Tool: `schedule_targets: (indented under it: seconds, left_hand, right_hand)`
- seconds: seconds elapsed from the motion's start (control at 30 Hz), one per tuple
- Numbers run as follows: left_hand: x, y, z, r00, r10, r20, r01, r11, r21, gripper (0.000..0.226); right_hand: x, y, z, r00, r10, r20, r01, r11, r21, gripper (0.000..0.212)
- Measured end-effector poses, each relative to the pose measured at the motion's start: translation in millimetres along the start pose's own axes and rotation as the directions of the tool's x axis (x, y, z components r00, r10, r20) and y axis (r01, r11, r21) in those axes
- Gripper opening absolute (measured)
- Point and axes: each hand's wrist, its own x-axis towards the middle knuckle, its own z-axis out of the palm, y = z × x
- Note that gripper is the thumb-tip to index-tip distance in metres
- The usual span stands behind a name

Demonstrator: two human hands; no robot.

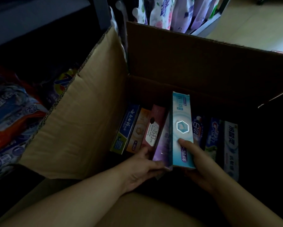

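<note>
An open cardboard box (81,128) holds several toothpaste cartons standing in a row. My right hand (198,163) grips the near end of a light blue toothpaste carton (182,117), thumb on its front face, and the carton stands higher than the others. My left hand (142,167) holds the near end of a purple carton (163,145) right beside it on the left. To the left stand a pink carton (153,128), an orange one (140,130) and a blue one (126,128). Dark blue and white cartons (230,145) stand to the right.
The box's left flap and tall back flap (194,59) stand up around the cartons. Bagged goods (11,112) lie on a dark low shelf at the left. Pouches (178,12) hang or stand in a rack behind the box. Pale floor (260,27) shows at the upper right.
</note>
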Motion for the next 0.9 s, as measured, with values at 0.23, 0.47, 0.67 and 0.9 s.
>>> schedule_targets:
  seconds: [0.23,0.47,0.67,0.9]
  left_hand:
    - [4,7,-17,0.978,0.027,-0.209,0.057,0.92,0.387,0.036]
    - [29,15,-42,0.897,0.079,-0.435,0.195,0.813,0.549,0.047]
    - [79,19,-46,0.903,0.036,-0.428,0.238,0.788,0.567,0.05]
    - [110,-24,-79,0.849,-0.116,-0.516,0.242,0.953,0.184,0.116]
  right_hand:
    - [-2,2,-8,1.0,0.01,-0.013,-0.009,0.999,0.038,0.052]
    - [1,7,-10,0.999,-0.035,-0.021,0.034,0.997,-0.069,0.045]
    - [7,18,-11,1.0,-0.006,-0.018,0.005,0.998,-0.058,0.04]
    - [14,19,-20,0.999,0.006,-0.05,-0.009,0.999,-0.042,0.049]
